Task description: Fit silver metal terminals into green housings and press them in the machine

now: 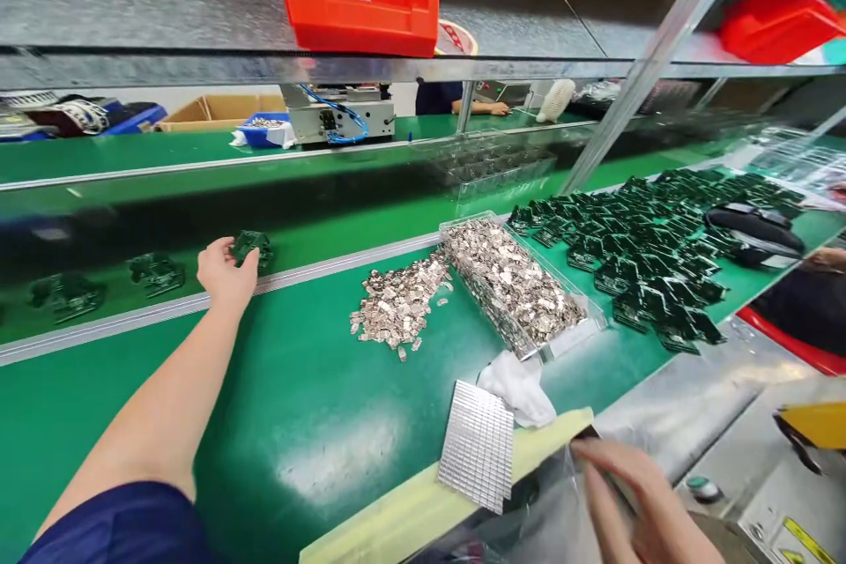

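My left hand (228, 273) reaches over the metal rail at the far left, its thumb and fingers around a dark green part (254, 250) on the green belt. Two similar green parts (156, 273) lie to its left. At the lower right, my right hand (634, 493) is by a clear plastic bag (555, 511) at the table's edge; its fingertips touch something dark, too hidden to make out. Between the hands lie a loose pile of small metal pieces (400, 300), a clear tray (598, 317) full of them, and a silvery gridded sheet (477, 445).
A white cloth (519, 388) lies by the sheet, beside yellow tape (389, 520) along the edge. Many dark green parts (648, 238) cover the right side. A metal shelf with a red bin (367, 26) hangs above. Another person's hand (493, 107) shows across the line.
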Motion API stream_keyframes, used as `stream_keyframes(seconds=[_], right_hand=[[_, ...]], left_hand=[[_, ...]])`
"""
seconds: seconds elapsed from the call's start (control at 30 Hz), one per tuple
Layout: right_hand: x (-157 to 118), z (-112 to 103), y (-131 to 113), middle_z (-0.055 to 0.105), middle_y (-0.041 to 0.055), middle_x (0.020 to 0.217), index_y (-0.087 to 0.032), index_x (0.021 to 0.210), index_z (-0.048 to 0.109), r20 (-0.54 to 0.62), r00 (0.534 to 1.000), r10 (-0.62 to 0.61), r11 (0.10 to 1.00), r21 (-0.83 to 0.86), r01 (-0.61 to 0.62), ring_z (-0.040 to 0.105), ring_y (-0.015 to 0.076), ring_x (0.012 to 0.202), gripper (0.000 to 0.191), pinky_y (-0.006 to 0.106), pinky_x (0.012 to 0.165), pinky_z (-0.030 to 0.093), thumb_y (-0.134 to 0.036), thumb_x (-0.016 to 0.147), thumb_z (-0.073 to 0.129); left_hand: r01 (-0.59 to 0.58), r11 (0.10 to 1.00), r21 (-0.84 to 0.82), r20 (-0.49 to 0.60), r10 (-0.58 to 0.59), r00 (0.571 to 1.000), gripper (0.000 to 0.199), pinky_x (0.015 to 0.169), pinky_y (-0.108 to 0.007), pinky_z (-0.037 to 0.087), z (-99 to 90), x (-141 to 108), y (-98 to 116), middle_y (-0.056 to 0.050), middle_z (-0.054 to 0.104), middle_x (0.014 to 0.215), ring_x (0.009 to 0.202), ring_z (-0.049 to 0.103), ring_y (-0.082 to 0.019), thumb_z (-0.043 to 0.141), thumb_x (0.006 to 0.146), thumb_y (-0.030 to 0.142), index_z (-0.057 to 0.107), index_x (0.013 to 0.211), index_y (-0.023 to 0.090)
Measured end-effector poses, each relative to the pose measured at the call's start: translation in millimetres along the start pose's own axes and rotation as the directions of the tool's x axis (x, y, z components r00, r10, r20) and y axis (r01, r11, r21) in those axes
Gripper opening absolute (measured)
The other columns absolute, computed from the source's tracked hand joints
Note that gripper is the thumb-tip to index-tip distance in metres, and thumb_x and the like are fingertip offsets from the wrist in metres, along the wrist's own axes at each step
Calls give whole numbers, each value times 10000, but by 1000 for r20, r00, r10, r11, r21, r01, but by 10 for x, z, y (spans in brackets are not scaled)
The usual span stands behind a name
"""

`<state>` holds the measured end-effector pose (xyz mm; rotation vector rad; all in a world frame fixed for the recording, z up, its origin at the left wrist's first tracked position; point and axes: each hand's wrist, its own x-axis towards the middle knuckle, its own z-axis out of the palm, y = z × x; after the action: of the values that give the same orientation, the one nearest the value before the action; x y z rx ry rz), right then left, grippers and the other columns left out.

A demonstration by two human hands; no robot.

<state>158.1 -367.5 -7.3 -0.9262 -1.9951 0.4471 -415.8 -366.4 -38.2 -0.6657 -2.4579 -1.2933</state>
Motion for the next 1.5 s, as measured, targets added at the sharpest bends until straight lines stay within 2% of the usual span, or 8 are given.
stream_keyframes(seconds=[0.33, 0.5, 0.7, 0.87, 1.0, 1.17, 1.37, 1.5], right_hand=[[1466, 1625, 113, 614, 144, 1133, -114, 1223, 603, 516, 838, 175, 882, -460, 99, 630, 235, 978, 305, 299, 843, 487, -136, 962, 445], [1569, 1782, 216, 629, 142, 994, -120, 928, 713, 621, 771, 141, 840, -487, 239, 623, 240, 909, 229, 277, 766, 468, -117, 940, 485], [1211, 1627, -1, 640, 101, 858, -138, 847, 701, 792, 604, -91, 799, -304, 519, 608, 222, 840, 194, 271, 708, 454, -41, 875, 536], [690, 1617, -520, 635, 102, 773, -115, 800, 685, 820, 478, -316, 743, -100, 661, 593, 241, 758, 82, 317, 628, 467, -53, 813, 632], [120, 1485, -883, 633, 79, 763, -130, 782, 687, 786, 423, -451, 713, 32, 700, 576, 239, 742, 48, 340, 618, 494, -89, 775, 662], [-340, 1256, -907, 707, 67, 884, -189, 867, 699, 649, 514, -561, 760, 159, 630, 626, 230, 771, 175, 332, 613, 535, -149, 892, 531], [-467, 1161, -774, 715, 39, 808, -231, 973, 699, 515, 616, -596, 795, 273, 541, 639, 212, 694, 348, 316, 606, 549, -90, 950, 381], [-496, 988, -663, 708, 70, 809, -188, 1029, 672, 344, 811, -472, 865, 357, 352, 639, 224, 667, 303, 338, 609, 550, -91, 930, 403]], left_hand=[[-196, 978, -71, 312, 208, 927, 709, 886, -460, 533, -940, -1991, 59, -75, 623, 972, 934, 644, -283, 724, 632, 622, 533, 1156, 185], [-225, 972, -64, 649, 212, 730, 1002, 995, -543, 464, -1122, -2052, 87, -165, 357, 1501, 1311, 456, -385, 720, 667, 592, 217, 1469, 263], [-326, 933, -152, 835, 298, 462, 970, 1045, -545, 420, -1054, -1824, 110, -127, 444, 1473, 1319, 452, -355, 724, 723, 475, 170, 1499, 295], [-208, 959, -192, 724, 281, 630, 796, 1032, -516, 455, -989, -1830, 114, -126, 562, 1333, 1210, 563, -316, 756, 683, 428, 406, 1370, 233], [195, 927, -321, 553, 16, 833, 659, 871, -444, 580, -943, -1889, 169, -112, 663, 1108, 1004, 681, -284, 832, 566, 374, 502, 1103, 183], [454, 677, -579, 538, -101, 837, 637, 826, -324, 587, -848, -2063, 379, -47, 657, 1082, 948, 684, -204, 887, 473, 300, 511, 979, 209], [702, 460, -543, 752, -107, 651, 655, 605, -161, 536, -772, -2307, 864, 47, 653, 843, 687, 670, -91, 890, 506, 218, 501, 1032, 236], [736, 461, -496, 828, -4, 561, 627, 604, -193, 553, -723, -2569, 1223, 30, 666, 878, 680, 694, -117, 880, 547, 238, 495, 1042, 238]])
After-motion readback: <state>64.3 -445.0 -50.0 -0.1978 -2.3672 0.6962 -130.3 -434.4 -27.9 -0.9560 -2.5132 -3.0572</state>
